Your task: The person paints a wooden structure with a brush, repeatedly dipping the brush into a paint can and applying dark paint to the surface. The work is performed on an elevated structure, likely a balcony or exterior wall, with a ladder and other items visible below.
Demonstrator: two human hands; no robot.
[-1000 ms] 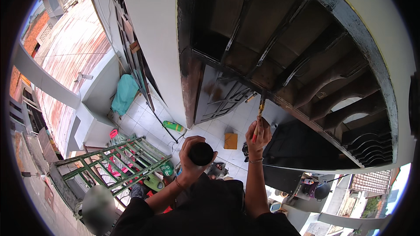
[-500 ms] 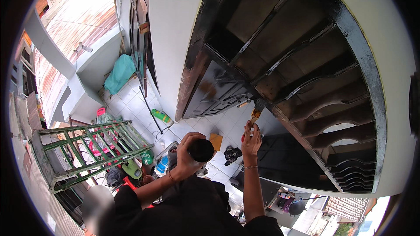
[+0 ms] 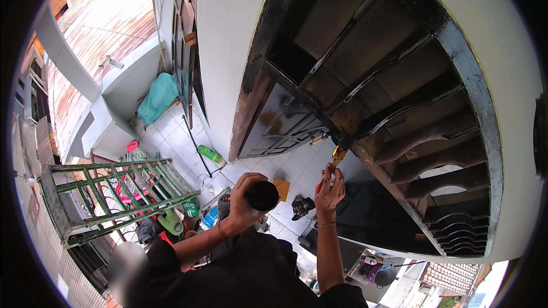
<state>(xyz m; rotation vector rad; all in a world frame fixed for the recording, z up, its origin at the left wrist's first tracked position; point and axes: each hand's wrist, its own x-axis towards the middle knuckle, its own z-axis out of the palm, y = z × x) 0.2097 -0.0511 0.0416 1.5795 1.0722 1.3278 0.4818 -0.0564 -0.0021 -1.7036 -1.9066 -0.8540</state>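
My left hand (image 3: 238,208) is wrapped round a cup-shaped container (image 3: 261,196) whose round top looks black inside. Pinched in the fingers of my right hand (image 3: 330,193) is a paintbrush (image 3: 339,153), its bristles pointing away from me. The dark bristle end meets the lower rail of a wooden window frame (image 3: 325,115), at the corner above the door opening. Much of that frame is glossy black, while the lower rail and some curved slats (image 3: 434,165) show brown. The brush handle is partly hidden by my fingers.
A green ladder (image 3: 123,199) stands at the left. Below lie a teal cover (image 3: 158,100), a green bottle (image 3: 210,154), a black bag (image 3: 302,206) and assorted clutter on white tiles (image 3: 171,132). A dark door (image 3: 279,122) is beneath the frame.
My right hand and the paintbrush have shifted slightly right and toward me along the lower rail. My left hand keeps the container in nearly the same place.
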